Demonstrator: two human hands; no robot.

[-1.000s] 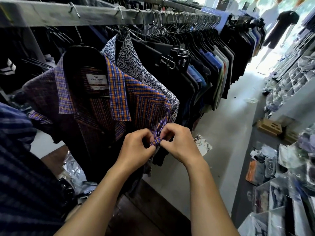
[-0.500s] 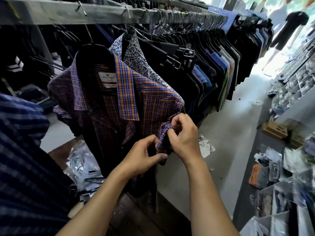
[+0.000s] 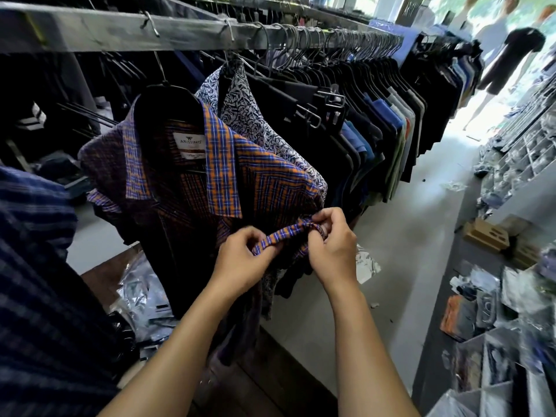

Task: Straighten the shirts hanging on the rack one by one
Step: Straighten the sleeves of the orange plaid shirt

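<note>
Rack (image 3: 90,28): plaid shirt (image 3: 270,173); L hand (image 3: 240,260), R hand (image 3: 334,248) pinch cuff (image 3: 288,234).

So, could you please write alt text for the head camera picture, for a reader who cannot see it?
Two bare hands, the left hand and the right hand, pinch the sleeve hem of an orange and blue checked shirt and hold it stretched between them. The shirt hangs from a grey metal rail crowded with dark clothes.
</note>
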